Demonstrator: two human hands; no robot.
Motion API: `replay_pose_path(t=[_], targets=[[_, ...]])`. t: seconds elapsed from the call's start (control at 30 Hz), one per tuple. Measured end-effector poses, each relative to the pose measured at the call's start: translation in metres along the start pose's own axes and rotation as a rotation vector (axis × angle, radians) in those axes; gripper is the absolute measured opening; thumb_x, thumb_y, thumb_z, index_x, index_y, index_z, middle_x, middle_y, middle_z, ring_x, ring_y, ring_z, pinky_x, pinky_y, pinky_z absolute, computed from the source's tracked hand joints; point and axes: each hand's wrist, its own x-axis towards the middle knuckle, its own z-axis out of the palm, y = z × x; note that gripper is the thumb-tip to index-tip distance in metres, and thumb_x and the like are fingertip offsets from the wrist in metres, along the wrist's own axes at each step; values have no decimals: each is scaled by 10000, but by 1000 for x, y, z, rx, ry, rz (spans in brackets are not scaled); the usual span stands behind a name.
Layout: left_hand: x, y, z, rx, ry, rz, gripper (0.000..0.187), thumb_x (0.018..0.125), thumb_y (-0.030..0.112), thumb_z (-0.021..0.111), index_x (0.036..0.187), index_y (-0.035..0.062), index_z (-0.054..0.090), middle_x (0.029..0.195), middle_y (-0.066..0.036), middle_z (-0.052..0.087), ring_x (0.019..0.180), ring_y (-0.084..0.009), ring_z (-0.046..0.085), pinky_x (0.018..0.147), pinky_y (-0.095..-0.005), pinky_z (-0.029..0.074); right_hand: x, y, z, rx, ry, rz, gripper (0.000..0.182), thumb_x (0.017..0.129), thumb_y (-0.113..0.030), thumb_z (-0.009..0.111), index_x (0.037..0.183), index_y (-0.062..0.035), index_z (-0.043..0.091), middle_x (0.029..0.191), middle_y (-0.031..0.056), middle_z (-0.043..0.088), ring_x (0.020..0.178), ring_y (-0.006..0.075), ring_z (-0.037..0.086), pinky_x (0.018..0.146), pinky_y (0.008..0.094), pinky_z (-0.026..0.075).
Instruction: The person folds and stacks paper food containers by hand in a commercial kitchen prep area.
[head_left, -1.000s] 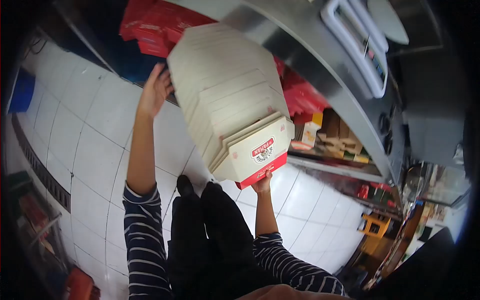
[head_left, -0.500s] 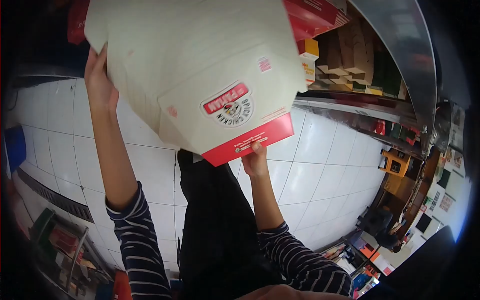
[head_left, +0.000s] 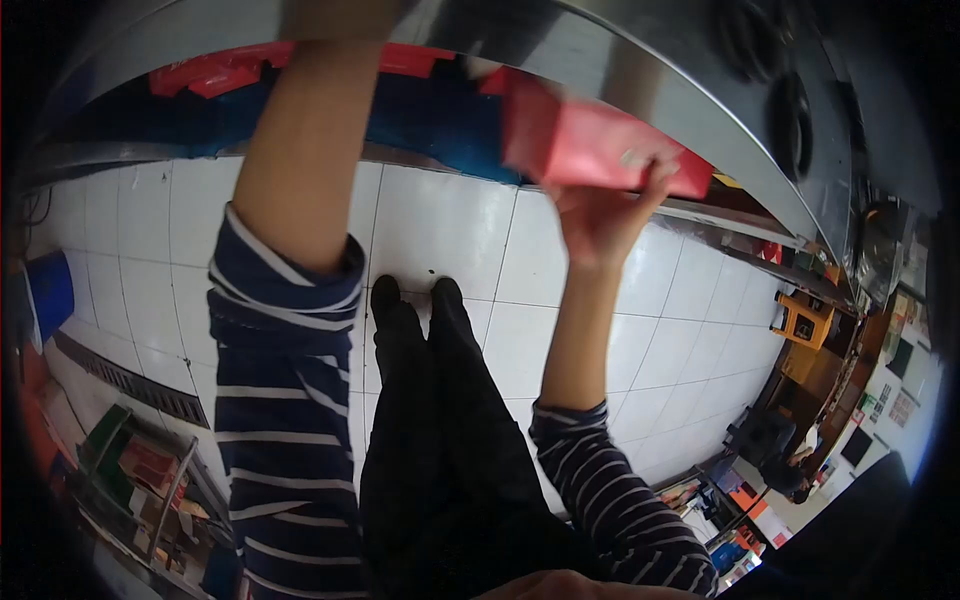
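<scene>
My right hand grips a red cardboard food box from below, thumb against its front face. Motion blur hides the print on the box. Its upper part is tucked behind the edge of the steel counter. My left forearm stretches up to the same edge, and the hand beyond it is hidden. Around that forearm, more red cardboard shows under the counter, above a dark blue surface.
White tiled floor lies below, with my dark shoes on it. A floor drain and a blue bin are at left, a cluttered rack at lower left. An orange stool stands at right.
The large pale stack of printed boxes held in both hands has left view. My left arm has reached up and under the counter; my right hand has risen with a red box.
</scene>
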Motion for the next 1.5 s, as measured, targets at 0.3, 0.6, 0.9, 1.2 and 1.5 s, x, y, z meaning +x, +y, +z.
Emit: replay_pose_path(t=[0.3, 0.6, 0.9, 1.2, 1.5], targets=[[-126, -22, 5, -55, 30, -2, 408, 836, 268, 427, 1194, 74, 401, 1181, -115, 448, 1056, -224, 451, 898, -371, 338, 76, -3, 10, -109, -122, 118, 642, 789, -521, 416, 1211, -47, 319, 1211, 157, 354, 1149, 325, 310, 915, 537, 269], [-344, -93, -61, 132, 522, -534, 431, 804, 323, 485, 1151, 69, 463, 1139, -72, 488, 968, -175, 482, 820, -306, 372, 58, -2, 5, -248, 58, 146, 568, 830, -485, 352, 1188, -44, 354, 1173, 124, 408, 1118, 265, 361, 899, 427, 336], [-577, -89, 20, 1662, -491, -695, 460, 759, 387, 508, 1103, 83, 490, 1255, -145, 343, 1160, -324, 315, 944, -420, 286, -173, 45, -191, -1301, -29, 800, 477, 884, -370, 282, 1174, -3, 379, 1181, 210, 399, 1083, 331, 389, 905, 402, 320], [-549, -159, 117, 1575, -244, -764, 416, 757, 361, 510, 1026, 45, 539, 1013, -153, 556, 972, -281, 514, 835, -356, 404, -383, -217, -289, -1594, -133, 613, 575, 704, -430, 591, 1081, -8, 492, 983, 165, 553, 941, 279, 523, 803, 361, 416], [-519, -222, 310, 1690, -619, -559, 334, 759, 342, 511, 887, 47, 601, 936, -135, 586, 843, -301, 561, 752, -354, 445, -280, -530, -375, -902, 272, 140, 393, 809, -333, 503, 1083, -51, 497, 889, 56, 590, 748, 149, 583, 591, 248, 430]])
